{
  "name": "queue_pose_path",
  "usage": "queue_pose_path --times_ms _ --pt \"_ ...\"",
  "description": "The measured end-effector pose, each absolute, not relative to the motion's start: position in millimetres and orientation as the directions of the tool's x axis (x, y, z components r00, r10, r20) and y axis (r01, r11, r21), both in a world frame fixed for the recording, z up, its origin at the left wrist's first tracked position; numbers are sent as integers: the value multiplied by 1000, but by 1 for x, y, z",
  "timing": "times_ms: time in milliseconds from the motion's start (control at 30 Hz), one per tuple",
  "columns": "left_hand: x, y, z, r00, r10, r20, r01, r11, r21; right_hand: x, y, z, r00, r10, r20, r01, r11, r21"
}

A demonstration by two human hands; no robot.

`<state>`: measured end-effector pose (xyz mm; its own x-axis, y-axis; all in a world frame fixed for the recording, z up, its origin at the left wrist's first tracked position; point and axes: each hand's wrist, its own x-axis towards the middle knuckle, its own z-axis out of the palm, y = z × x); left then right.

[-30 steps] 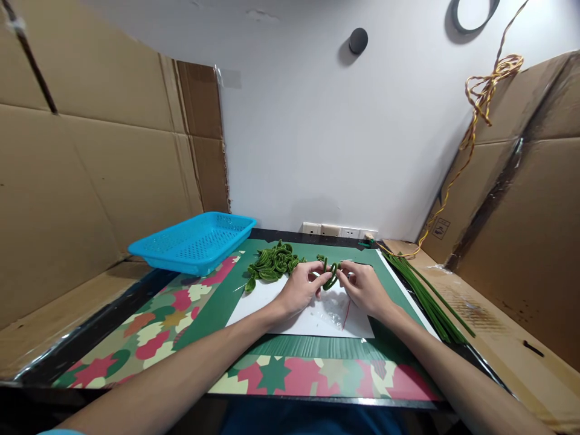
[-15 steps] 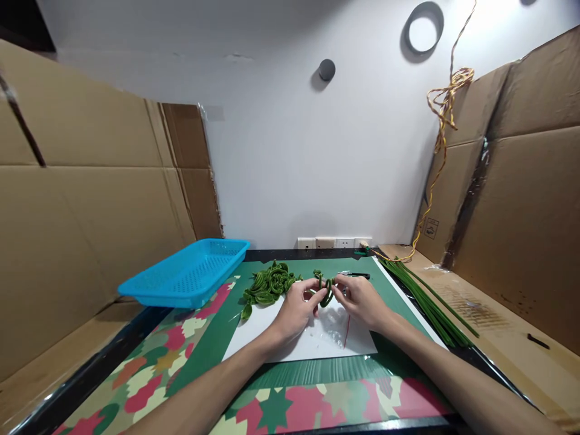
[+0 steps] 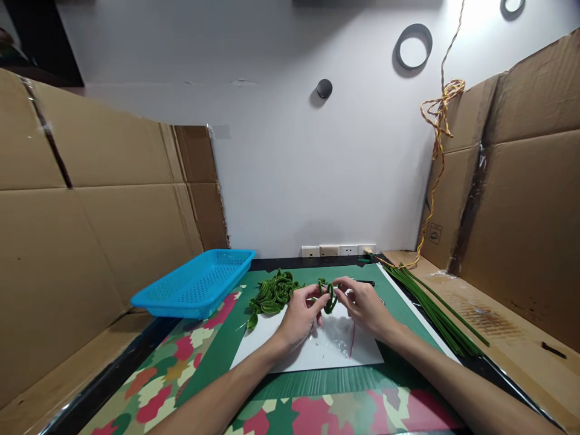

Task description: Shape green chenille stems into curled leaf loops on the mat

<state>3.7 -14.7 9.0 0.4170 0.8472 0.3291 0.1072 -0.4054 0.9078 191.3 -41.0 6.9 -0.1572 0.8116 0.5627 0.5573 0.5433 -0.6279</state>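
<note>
Over a white sheet of paper (image 3: 326, 359), a green pipe cleaner (image 3: 331, 302) bent into loops is held between both hands. My left hand (image 3: 299, 317) pinches its left side with thumb and fingers. On the other side, the fingertips of my right hand (image 3: 366, 308) are closed at the loops' right edge. Just left of my left hand lies a pile of green pipe cleaners shaped into leaf-like loops (image 3: 274, 293). A clear plastic bag (image 3: 339, 339) with a red strip rests on the paper below the hands. Behind my right hand, a black-handled tool (image 3: 367, 283) is mostly hidden.
A blue perforated basket (image 3: 179, 308) stands at the left. Long straight green pipe cleaners (image 3: 437, 311) lie along the right edge of the green mat (image 3: 312, 386). Cardboard panels (image 3: 122, 229) flank both sides. A yellow twisted cable (image 3: 435, 181) hangs to wall sockets (image 3: 329, 251).
The camera view has shifted, so the scene sits slightly lower. Both hands remain at the looped pipe cleaner, with the right fingers slightly repositioned.
</note>
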Motion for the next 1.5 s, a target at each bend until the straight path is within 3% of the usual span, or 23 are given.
queue_pose_path --times_ms 200,433,667,900,1500 --pt "6 -10 6 382 881 280 24 -312 950 191 -43 9 -92 870 484 264 490 -831" --pt "4 -4 8 312 921 233 -66 -223 973 189 -39 8 -83 909 408 -16 408 -913" --pt "9 -11 8 347 897 275 -65 -270 961 187 -43 5 -110 881 461 112 472 -875" --pt "8 -13 5 415 856 309 -8 -336 942 184 -41 -3 -39 889 456 140 457 -878" --pt "5 -18 7 381 845 374 136 -452 882 184 -42 -2 -32 884 467 259 458 -850"
